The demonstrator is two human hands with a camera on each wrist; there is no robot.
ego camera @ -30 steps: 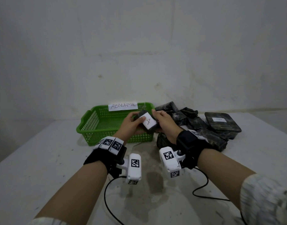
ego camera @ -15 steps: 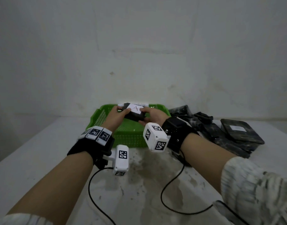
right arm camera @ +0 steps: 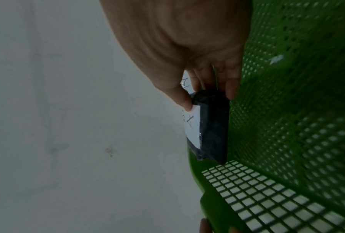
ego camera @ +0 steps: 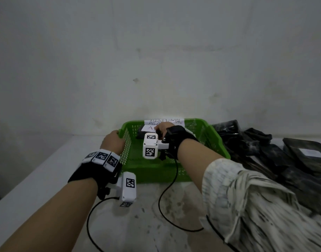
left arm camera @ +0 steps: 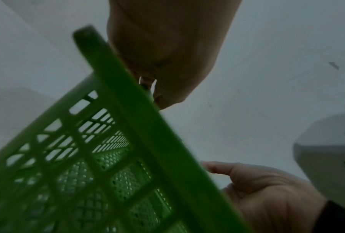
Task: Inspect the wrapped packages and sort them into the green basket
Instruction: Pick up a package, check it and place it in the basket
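The green basket (ego camera: 156, 172) stands mid-table with an "ABNORMAL" paper label (ego camera: 165, 121) on its back rim. My right hand (ego camera: 162, 129) reaches into its far end and pinches a black wrapped package (ego camera: 140, 132) that carries a white label marked "A". In the right wrist view the thumb and fingers of this hand (right arm camera: 208, 99) grip the package (right arm camera: 213, 126) at one end, close against the basket floor (right arm camera: 287, 110). My left hand (ego camera: 113, 140) curls over the basket's left rim. The left wrist view shows that rim (left arm camera: 147, 126) running between fingers and thumb.
A pile of black wrapped packages (ego camera: 265, 153) lies right of the basket, among them a flat one with a white label (ego camera: 308, 151). Wrist-camera cables (ego camera: 165, 206) trail over the stained white table. A bare wall stands close behind.
Both hands held the labelled package above the basket before. The left hand has let go and taken the left rim. The right hand has lowered the package into the basket's far end.
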